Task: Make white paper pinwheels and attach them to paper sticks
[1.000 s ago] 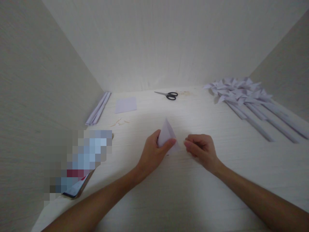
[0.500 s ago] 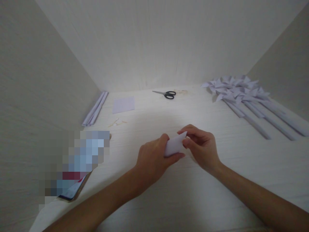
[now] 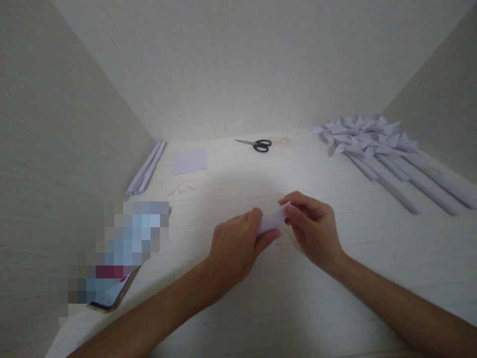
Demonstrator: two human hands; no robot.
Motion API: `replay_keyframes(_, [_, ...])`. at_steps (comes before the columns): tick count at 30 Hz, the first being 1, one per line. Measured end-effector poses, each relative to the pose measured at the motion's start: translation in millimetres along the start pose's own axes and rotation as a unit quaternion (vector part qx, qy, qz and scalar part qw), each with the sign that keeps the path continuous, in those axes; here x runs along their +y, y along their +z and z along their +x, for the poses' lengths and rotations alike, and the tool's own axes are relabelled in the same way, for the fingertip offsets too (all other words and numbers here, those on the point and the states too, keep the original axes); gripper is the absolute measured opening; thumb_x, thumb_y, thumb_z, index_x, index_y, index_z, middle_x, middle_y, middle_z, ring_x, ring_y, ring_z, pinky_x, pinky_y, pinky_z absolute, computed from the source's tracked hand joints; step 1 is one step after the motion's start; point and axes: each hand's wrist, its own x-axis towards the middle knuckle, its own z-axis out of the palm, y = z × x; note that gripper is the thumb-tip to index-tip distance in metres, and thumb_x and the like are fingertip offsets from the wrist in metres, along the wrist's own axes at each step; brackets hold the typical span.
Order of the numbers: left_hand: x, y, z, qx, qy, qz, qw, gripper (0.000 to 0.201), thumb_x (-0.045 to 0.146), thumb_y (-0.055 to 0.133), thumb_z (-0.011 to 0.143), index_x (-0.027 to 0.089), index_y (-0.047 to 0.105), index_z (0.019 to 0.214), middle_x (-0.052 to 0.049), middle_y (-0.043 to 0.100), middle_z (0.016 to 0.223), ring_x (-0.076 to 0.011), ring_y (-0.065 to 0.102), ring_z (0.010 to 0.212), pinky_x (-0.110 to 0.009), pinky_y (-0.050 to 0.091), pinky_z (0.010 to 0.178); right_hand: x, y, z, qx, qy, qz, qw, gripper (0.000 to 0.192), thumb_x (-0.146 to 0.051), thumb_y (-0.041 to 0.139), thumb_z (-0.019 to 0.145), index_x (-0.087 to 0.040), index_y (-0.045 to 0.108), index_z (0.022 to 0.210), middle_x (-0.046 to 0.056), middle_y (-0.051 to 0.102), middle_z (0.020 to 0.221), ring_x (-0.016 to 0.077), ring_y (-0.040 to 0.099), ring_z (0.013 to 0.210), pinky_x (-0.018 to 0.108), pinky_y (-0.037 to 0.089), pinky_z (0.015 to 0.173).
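Note:
Between my two hands is a small piece of white paper [image 3: 273,221], folded or curled, above the middle of the table. My left hand [image 3: 236,243] is closed round its left end, the thumb along the near edge. With thumb and fingertips, my right hand [image 3: 311,223] pinches the pointed upper right corner. The part of the paper inside my left palm is hidden.
Scissors with black handles [image 3: 262,145] lie at the back. On the left are a square paper sheet [image 3: 190,161], rolled paper sticks [image 3: 147,167], small thin bits [image 3: 181,189] and a partly blurred phone [image 3: 112,293]. Several paper pinwheels [image 3: 367,136] are piled at right.
My right thumb has come up onto the paper's corner and presses it against the fingers. Both hands and the paper have shifted very slightly to the right.

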Motion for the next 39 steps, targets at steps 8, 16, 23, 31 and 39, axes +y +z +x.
replay_keyframes(8, [0.0, 0.9, -0.6, -0.001, -0.001, -0.005, 1.0, 0.044, 0.057, 0.021, 0.079, 0.019, 0.044, 0.081, -0.004, 0.058, 0.066, -0.0175, 0.055, 0.061, -0.026, 0.035, 0.051, -2.2, 2.0, 0.4, 0.007, 0.002, 0.021, 1.0, 0.003, -0.02, 0.066, 0.063, -0.023, 0.066, 0.064, 0.0, 0.058, 0.07, 0.0091, 0.046, 0.056, 0.023, 0.038, 0.045])
replay_keyframes(16, [0.1, 0.7, 0.2, -0.006, 0.006, -0.003, 1.0, 0.043, 0.056, 0.021, 0.079, 0.019, 0.043, 0.081, -0.003, 0.058, 0.065, -0.0178, 0.055, 0.06, -0.026, 0.034, 0.05, -1.1, 1.4, 0.8, -0.004, -0.017, 0.021, 1.0, 0.006, -0.019, 0.065, 0.065, -0.024, 0.066, 0.064, 0.0, 0.055, 0.067, 0.0089, 0.046, 0.057, 0.022, 0.037, 0.046])
replay_keyframes(23, [0.3, 2.2, -0.6, -0.017, -0.004, -0.003, 1.0, 0.045, 0.058, 0.02, 0.078, 0.019, 0.044, 0.081, -0.004, 0.058, 0.065, -0.0174, 0.055, 0.062, -0.025, 0.035, 0.052, -1.2, 0.6, 0.6, -0.004, -0.023, 0.004, 1.0, 0.005, -0.019, 0.063, 0.066, -0.023, 0.065, 0.063, 0.0, 0.053, 0.066, 0.0096, 0.046, 0.058, 0.023, 0.037, 0.047])
replay_keyframes(31, [0.9, 1.7, -0.7, -0.022, 0.003, -0.001, 1.0, 0.044, 0.056, 0.021, 0.079, 0.019, 0.045, 0.082, -0.004, 0.059, 0.065, -0.0184, 0.055, 0.06, -0.026, 0.034, 0.05, -0.5, -1.2, -0.2, -0.007, -0.04, -0.001, 0.999, 0.012, -0.013, 0.061, 0.067, -0.023, 0.066, 0.063, -0.001, 0.052, 0.066, 0.0099, 0.046, 0.06, 0.024, 0.036, 0.05])
replay_keyframes(39, [1.6, 3.1, -1.2, -0.035, -0.003, 0.006, 0.999, 0.045, 0.057, 0.02, 0.079, 0.019, 0.044, 0.083, -0.004, 0.059, 0.065, -0.0187, 0.056, 0.06, -0.026, 0.032, 0.049, 1.3, -0.6, -1.8, 0.009, -0.066, -0.025, 0.997, 0.013, -0.011, 0.06, 0.068, -0.021, 0.062, 0.06, -0.002, 0.049, 0.063, 0.0093, 0.044, 0.061, 0.024, 0.034, 0.054])
